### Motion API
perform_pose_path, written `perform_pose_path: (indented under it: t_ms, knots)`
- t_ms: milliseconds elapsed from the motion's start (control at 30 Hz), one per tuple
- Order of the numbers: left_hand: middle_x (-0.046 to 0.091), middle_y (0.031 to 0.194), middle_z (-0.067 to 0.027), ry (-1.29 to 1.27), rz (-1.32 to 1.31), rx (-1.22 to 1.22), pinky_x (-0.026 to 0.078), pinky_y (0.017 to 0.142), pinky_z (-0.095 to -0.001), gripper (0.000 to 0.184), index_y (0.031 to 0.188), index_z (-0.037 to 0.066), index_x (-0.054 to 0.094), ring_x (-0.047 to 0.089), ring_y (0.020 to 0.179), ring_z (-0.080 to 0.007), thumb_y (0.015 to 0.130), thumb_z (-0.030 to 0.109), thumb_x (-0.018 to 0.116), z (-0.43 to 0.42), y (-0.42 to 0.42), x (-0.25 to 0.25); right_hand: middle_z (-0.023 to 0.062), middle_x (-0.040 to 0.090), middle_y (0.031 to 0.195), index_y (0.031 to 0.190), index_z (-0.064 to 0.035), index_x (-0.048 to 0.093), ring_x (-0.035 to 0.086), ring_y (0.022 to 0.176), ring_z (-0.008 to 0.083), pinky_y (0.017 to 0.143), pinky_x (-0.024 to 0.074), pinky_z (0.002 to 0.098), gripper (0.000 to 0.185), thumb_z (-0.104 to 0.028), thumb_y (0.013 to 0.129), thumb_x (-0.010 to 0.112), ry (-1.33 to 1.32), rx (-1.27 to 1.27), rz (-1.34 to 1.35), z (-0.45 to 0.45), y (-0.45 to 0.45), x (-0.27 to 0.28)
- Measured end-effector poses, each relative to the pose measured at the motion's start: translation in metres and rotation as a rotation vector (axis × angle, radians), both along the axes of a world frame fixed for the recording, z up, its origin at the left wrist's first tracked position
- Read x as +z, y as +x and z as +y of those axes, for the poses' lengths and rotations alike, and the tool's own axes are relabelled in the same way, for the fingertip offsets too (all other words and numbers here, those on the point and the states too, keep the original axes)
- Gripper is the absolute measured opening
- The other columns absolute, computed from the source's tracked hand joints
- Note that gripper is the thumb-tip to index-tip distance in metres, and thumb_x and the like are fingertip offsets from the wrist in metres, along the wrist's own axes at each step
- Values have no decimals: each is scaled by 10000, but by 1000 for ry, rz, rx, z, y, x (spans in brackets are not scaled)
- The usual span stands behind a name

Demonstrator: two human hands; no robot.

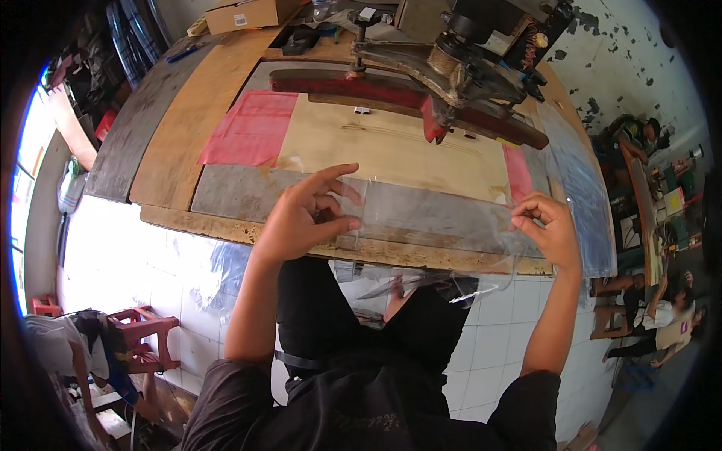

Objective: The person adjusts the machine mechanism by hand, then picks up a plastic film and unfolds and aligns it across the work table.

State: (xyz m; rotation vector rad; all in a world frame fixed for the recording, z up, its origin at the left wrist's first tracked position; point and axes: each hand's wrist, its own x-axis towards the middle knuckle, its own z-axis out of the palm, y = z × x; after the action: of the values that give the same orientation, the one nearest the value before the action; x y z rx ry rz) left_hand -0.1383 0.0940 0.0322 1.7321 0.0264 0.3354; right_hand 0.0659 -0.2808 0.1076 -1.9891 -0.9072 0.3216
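A clear plastic sheet (444,214) lies across the front edge of the worktable and hangs down over my lap. My right hand (547,225) pinches its right corner between thumb and bent fingers. At the sheet's left end is my left hand (304,214), its fingers apart, the index finger stretched out and the thumb by the plastic. Just beyond both hands lies a cream-coloured panel (406,150), with a red taped patch (252,128) on its left and a smaller red strip (517,171) on its right. Over the panel's far side extends the press's long red bar (353,86).
The heavy metal press arm (444,68) stands at the back. Bluish plastic sheets (579,195) hang over the table's right side. A cardboard box (252,13) sits at the back left. Red stools (147,338) are on the left floor; other people (673,323) are at the far right.
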Motion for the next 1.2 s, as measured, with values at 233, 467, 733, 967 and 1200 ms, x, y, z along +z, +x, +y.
perform_pose_path:
  t_ms: [233,467,733,967,1200]
  knots:
    - [757,1143,-100,-66,4,-40,530,764,-238,600,1483,9,544,681,845,-56,934,13,786,1,-1,2,94,644,1030,999,73,680,698,870,186,814,584,320,88,79,921,720,14,57,37,0,9,-7]
    - [771,1090,-106,-73,15,40,547,798,-250,453,1451,9,575,715,905,-85,1016,29,699,2,0,-2,78,650,981,992,63,701,700,855,170,789,581,307,86,81,912,728,30,41,20,5,14,-18]
    - [780,1059,-103,-47,52,50,565,810,-254,418,1421,23,615,730,960,-97,1014,43,709,1,-1,2,76,650,966,979,64,699,699,842,166,781,579,301,78,88,911,730,25,71,22,6,15,-15]
    - [785,1044,-94,-9,48,59,565,788,-255,400,1408,15,626,734,951,-100,1017,49,700,1,-1,3,70,654,965,986,59,707,698,840,160,782,579,296,81,82,914,736,27,87,20,5,17,-16]
    - [795,993,-70,4,81,61,539,737,-241,373,1395,17,634,678,847,-63,1026,52,677,0,-1,6,71,655,960,983,62,708,700,838,157,781,580,294,76,81,916,737,27,89,20,4,18,-17]
